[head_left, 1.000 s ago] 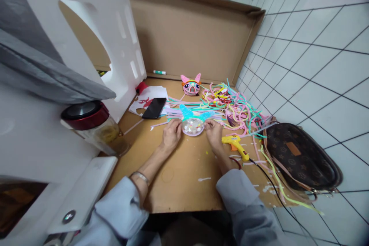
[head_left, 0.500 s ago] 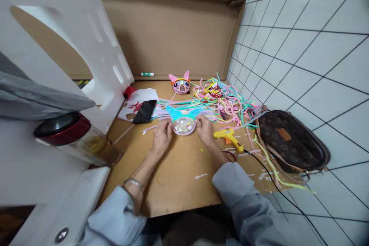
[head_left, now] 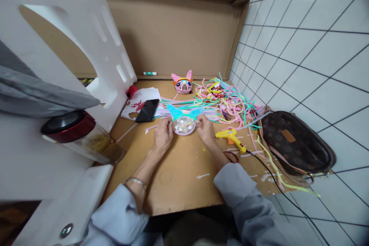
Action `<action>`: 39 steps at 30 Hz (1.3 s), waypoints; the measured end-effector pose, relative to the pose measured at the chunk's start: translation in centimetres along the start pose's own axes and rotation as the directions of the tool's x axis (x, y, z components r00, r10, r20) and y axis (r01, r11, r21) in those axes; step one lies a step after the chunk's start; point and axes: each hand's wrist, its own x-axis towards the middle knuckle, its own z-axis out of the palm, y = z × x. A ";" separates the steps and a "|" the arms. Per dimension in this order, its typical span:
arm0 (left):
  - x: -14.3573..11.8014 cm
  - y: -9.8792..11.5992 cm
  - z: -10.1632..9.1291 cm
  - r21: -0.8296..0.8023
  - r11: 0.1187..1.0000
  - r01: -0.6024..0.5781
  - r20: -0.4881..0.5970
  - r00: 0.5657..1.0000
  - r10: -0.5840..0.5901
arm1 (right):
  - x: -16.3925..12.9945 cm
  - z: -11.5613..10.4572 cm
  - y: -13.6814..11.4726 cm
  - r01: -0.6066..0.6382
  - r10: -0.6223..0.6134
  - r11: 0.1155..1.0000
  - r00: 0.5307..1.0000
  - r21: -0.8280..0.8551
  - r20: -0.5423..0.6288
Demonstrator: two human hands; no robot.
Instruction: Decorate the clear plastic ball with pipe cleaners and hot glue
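Note:
A rounded clear piece (head_left: pixel 184 125) with a lilac rim, colourful bits and two blue fuzzy pipe-cleaner ears lies between my hands, low over the table. My left hand (head_left: pixel 163 132), a bracelet on its wrist, is closed with its fingertips pinching at the piece's left edge. On the opposite edge, the thumb and fingers of my right hand (head_left: pixel 205 127) are pressed together in the same way. Just behind are long straight pipe cleaners (head_left: pixel 190 104) in pink, teal and lilac. A finished-looking pink-eared animal face (head_left: pixel 183 85) stands farther back.
Right of my right hand lies a yellow hot glue gun (head_left: pixel 230 137), its black cord trailing off the table. Beyond it are tangled pipe cleaners (head_left: pixel 230 103) and a brown handbag (head_left: pixel 294 142). At left are a black phone (head_left: pixel 147 110), a red-lidded jar (head_left: pixel 83 134) and a marker (head_left: pixel 150 73).
The whole view has shifted slightly, so things appear a little farther right. Both hands keep their places at the sides of the blue-eared piece.

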 end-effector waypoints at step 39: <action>-0.6 1.3 1.2 -0.233 0.958 0.166 -0.011 0.985 -0.173 | 0.5 -0.3 1.2 0.211 -0.215 0.948 0.977 -0.240 0.008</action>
